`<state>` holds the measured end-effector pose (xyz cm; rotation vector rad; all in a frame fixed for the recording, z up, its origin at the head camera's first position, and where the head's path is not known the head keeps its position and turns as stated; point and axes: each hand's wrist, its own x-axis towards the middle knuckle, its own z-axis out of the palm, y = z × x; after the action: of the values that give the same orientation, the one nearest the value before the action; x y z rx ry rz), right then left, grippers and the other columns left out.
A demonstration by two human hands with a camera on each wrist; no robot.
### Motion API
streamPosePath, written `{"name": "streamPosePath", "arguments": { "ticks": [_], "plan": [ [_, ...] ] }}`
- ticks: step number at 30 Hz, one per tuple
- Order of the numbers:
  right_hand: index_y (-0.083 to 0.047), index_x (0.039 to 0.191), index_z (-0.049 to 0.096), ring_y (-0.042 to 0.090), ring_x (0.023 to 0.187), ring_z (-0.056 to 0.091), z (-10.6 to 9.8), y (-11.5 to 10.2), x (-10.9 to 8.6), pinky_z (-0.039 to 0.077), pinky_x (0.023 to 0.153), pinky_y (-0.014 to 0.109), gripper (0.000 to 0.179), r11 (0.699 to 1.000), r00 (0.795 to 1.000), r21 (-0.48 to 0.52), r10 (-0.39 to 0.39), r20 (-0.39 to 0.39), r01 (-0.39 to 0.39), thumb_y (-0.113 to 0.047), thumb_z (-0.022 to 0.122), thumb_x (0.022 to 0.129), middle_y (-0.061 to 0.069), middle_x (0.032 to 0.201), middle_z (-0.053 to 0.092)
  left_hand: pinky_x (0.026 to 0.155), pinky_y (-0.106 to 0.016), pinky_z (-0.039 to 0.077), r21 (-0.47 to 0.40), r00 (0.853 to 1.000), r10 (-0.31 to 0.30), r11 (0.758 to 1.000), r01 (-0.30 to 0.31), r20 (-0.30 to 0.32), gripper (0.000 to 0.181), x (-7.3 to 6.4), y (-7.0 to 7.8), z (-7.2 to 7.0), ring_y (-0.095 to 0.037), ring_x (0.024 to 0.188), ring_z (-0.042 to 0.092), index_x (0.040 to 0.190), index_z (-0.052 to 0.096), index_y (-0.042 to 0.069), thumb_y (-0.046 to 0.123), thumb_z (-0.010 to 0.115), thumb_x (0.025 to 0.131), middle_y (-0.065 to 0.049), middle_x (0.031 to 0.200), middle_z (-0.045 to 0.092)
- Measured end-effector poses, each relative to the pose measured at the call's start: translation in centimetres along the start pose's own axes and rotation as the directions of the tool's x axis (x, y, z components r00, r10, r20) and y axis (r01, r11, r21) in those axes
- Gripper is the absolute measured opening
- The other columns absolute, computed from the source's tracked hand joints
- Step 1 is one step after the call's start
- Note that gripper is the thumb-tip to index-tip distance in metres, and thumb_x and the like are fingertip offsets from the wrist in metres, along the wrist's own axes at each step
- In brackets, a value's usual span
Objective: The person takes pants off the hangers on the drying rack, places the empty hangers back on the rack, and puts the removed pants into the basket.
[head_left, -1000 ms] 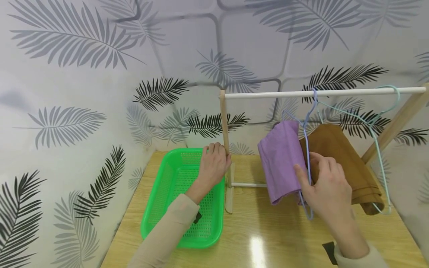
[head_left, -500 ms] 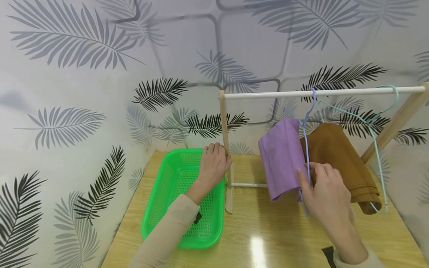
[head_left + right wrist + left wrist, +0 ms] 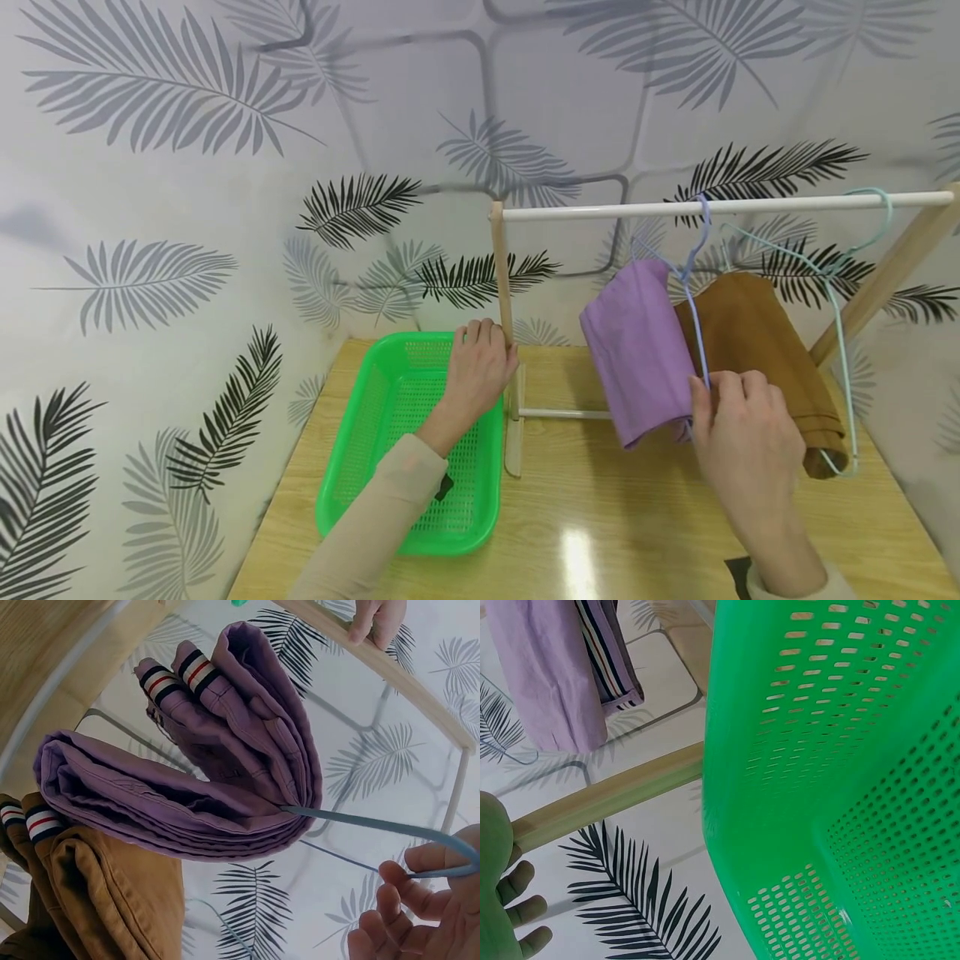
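Here, the left hand (image 3: 480,367) grips a post (image 3: 502,271) beside the green basket (image 3: 492,467), the right hand (image 3: 750,442) a blue hanger (image 3: 697,321).

The right hand (image 3: 750,442) has moved toward 4 o'clock, its thumb and fingers drawing together to pinch the blue hanger (image 3: 697,325); that hanger's side bar slants more toward 5 o'clock; the purple garment (image 3: 641,354) has swung its lower edge toward 3 o'clock; the brown garment (image 3: 750,333) and green hanger (image 3: 842,350) have shifted slightly toward 9 o'clock at their lower ends.

A green basket (image 3: 408,408) stands on a table (image 3: 547,500) near leaf-patterned wallpaper (image 3: 390,125).
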<state>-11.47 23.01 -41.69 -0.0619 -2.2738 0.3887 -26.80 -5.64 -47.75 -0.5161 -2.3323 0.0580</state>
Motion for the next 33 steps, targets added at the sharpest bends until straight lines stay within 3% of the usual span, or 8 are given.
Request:
{"name": "streamPosePath", "arguments": {
  "ticks": [9, 16, 26, 33],
  "plan": [
    [0.008, 0.099, 0.067, 0.052, 0.075, 0.063, 0.4, 0.6, -0.2, 0.046, 0.050, 0.059, 0.035, 1.000, 0.997, -0.029, -0.006, -0.080, 0.004, -0.026, 0.061, 0.106, 0.029, 0.088, 0.064, 0.086, -0.037, 0.053, -0.006, 1.000, -0.007, 1.000, 0.007, -0.013, 0.029, 0.1, -0.1, -0.1, -0.025, 0.094, 0.064, 0.100, 0.066, 0.007, 0.036, 0.071, 0.099, -0.006, 0.093, 0.068],
    [0.011, 0.096, 0.069, 0.049, 0.069, 0.062, 0.9, 1.5, -0.1, 0.048, 0.049, 0.056, 0.043, 0.998, 0.987, -0.052, -0.054, -0.153, 0.046, -0.028, 0.055, 0.109, 0.029, 0.083, 0.065, 0.088, -0.037, 0.053, -0.005, 1.000, -0.012, 1.000, 0.012, 0.004, 0.028, 0.2, -0.2, -0.2, -0.025, 0.096, 0.064, 0.101, 0.065, 0.007, 0.035, 0.068, 0.101, -0.006, 0.095, 0.067],
    [0.013, 0.092, 0.061, 0.046, 0.055, 0.059, 1.0, 2.5, 0.4, 0.043, 0.043, 0.053, 0.046, 0.990, 0.976, -0.027, -0.144, -0.165, 0.141, -0.027, 0.051, 0.111, 0.031, 0.075, 0.064, 0.090, -0.039, 0.053, 0.007, 0.999, -0.022, 1.000, 0.022, -0.026, 0.030, 0.3, -0.4, -0.1, -0.026, 0.097, 0.065, 0.099, 0.065, 0.007, 0.035, 0.073, 0.097, -0.007, 0.094, 0.067],
    [0.011, 0.086, 0.056, 0.042, 0.047, 0.050, 0.4, 3.6, 0.8, 0.034, 0.038, 0.049, 0.056, 0.978, 0.959, -0.029, -0.210, -0.193, 0.208, -0.036, 0.043, 0.115, 0.027, 0.067, 0.056, 0.090, -0.039, 0.054, 0.004, 1.000, -0.002, 1.000, 0.002, 0.013, 0.029, 0.2, -0.1, -0.2, -0.026, 0.098, 0.066, 0.102, 0.066, 0.007, 0.036, 0.067, 0.101, -0.006, 0.098, 0.070]
  ]
}}
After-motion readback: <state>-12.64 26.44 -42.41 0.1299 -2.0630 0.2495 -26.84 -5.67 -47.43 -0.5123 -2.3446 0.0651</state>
